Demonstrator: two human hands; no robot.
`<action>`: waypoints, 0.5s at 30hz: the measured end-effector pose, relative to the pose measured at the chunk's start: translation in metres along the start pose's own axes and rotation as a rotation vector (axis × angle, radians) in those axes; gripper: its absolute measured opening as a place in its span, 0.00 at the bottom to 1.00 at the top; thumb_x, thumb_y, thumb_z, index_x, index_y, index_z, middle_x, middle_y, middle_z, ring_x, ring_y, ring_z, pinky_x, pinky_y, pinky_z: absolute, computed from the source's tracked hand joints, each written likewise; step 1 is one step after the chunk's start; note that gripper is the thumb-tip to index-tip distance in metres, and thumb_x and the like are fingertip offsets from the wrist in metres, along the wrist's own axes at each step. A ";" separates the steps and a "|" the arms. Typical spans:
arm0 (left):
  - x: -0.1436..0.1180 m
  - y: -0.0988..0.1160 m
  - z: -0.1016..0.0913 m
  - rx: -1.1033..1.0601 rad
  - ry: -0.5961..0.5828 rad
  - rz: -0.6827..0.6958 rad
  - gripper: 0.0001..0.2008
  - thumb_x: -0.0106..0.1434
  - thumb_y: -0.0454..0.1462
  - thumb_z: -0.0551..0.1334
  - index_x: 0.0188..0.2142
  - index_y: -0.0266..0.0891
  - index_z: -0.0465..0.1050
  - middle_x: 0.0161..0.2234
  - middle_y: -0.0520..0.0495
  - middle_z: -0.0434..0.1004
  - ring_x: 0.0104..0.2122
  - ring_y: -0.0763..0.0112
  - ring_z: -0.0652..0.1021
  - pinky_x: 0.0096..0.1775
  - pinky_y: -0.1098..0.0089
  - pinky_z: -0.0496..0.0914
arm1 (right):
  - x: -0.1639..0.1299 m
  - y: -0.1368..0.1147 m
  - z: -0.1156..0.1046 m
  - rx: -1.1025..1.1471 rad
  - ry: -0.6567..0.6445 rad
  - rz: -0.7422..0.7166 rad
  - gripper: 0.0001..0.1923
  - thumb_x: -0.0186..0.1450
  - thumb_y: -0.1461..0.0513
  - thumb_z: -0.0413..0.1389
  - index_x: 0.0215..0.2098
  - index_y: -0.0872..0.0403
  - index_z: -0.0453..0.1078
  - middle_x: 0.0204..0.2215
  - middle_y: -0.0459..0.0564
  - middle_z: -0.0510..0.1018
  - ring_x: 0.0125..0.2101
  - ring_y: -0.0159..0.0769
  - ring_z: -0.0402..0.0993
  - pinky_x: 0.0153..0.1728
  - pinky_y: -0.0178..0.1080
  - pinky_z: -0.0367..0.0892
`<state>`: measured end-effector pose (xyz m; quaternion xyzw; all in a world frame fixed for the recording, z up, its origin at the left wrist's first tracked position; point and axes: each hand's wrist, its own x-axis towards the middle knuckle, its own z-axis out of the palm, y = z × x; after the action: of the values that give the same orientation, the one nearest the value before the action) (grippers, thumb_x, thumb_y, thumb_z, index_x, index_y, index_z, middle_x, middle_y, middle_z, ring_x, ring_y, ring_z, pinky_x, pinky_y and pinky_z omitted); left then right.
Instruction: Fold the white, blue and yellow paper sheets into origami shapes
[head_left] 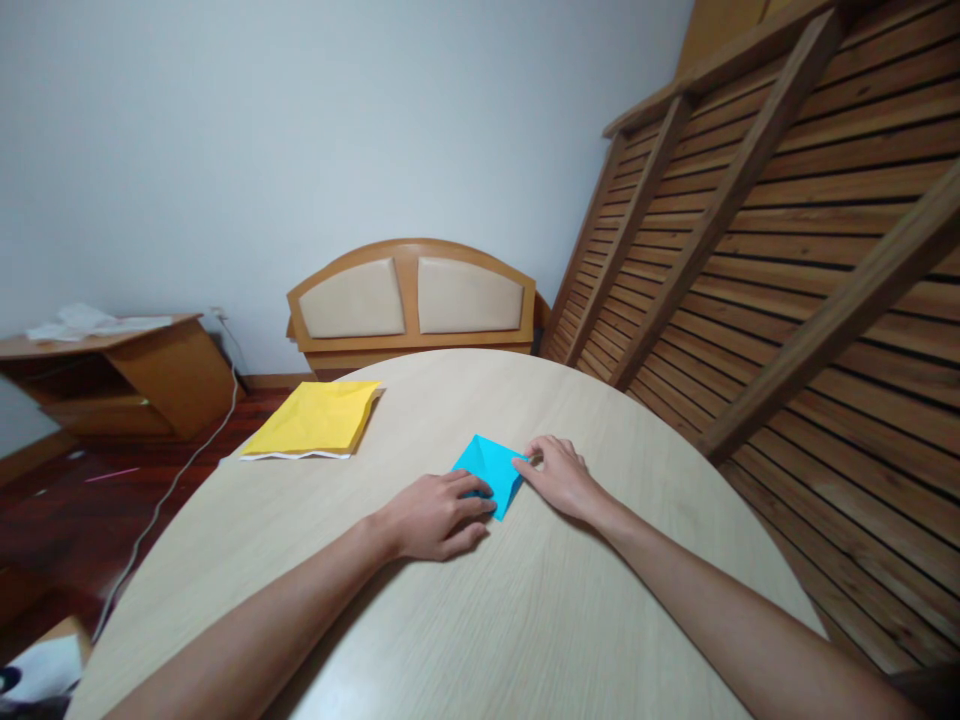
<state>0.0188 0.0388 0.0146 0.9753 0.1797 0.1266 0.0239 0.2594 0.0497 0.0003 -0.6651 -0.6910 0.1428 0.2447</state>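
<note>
On the pale round tabletop [525, 620], folded blue paper [491, 468] lying flat near the middle, left hand [439, 515] pressing flat on its near edge, right hand [559, 478] pinching its right corner with fingertips, yellow paper stack [315, 420] well apart to the left

A single view, from a camera worn on the person's head, looks forward and down across the round worktop [525, 620]. Both forearms enter from the bottom edge, so the near rim sits close under the lens, while the far rim curves away at mid-frame. Beyond it the view takes in a headboard [411, 297] against the wall, a slatted wooden frame [787, 230] leaning at right, and a low shelf [112, 375] at left
</note>
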 end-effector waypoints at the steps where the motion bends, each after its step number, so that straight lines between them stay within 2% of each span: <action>1: 0.000 0.000 0.000 -0.002 -0.003 -0.005 0.15 0.69 0.41 0.54 0.51 0.41 0.72 0.49 0.42 0.75 0.45 0.61 0.77 0.46 0.63 0.74 | 0.000 0.000 0.000 0.044 0.003 -0.008 0.09 0.65 0.55 0.57 0.36 0.52 0.70 0.40 0.52 0.78 0.47 0.45 0.70 0.46 0.44 0.62; 5: 0.000 0.000 0.001 -0.026 0.019 -0.008 0.15 0.70 0.41 0.54 0.52 0.41 0.73 0.50 0.42 0.76 0.46 0.61 0.77 0.48 0.62 0.73 | 0.001 0.003 0.003 0.347 -0.044 -0.076 0.08 0.63 0.60 0.58 0.40 0.53 0.66 0.32 0.47 0.78 0.35 0.37 0.75 0.38 0.38 0.66; 9: 0.000 -0.004 0.006 -0.077 0.081 -0.064 0.14 0.72 0.39 0.52 0.47 0.41 0.75 0.48 0.43 0.77 0.46 0.64 0.77 0.49 0.63 0.72 | 0.002 0.007 0.008 0.574 -0.102 -0.133 0.15 0.62 0.63 0.57 0.47 0.54 0.64 0.33 0.47 0.78 0.34 0.35 0.76 0.37 0.38 0.69; 13: -0.002 -0.016 0.012 -0.089 0.265 -0.219 0.10 0.70 0.37 0.54 0.42 0.41 0.75 0.44 0.43 0.77 0.44 0.63 0.76 0.46 0.62 0.73 | 0.003 0.005 0.009 0.661 -0.140 -0.113 0.16 0.62 0.64 0.57 0.48 0.55 0.65 0.36 0.49 0.77 0.32 0.34 0.76 0.34 0.37 0.71; 15: -0.004 -0.022 0.014 -0.092 0.373 -0.318 0.08 0.68 0.37 0.58 0.44 0.41 0.73 0.46 0.42 0.75 0.46 0.61 0.75 0.47 0.59 0.73 | 0.003 0.003 0.008 0.705 -0.155 -0.101 0.16 0.62 0.64 0.56 0.49 0.56 0.65 0.36 0.50 0.77 0.30 0.34 0.75 0.32 0.37 0.71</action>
<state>0.0114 0.0585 -0.0021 0.8924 0.3262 0.3071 0.0541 0.2574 0.0540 -0.0076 -0.4919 -0.6477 0.4099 0.4128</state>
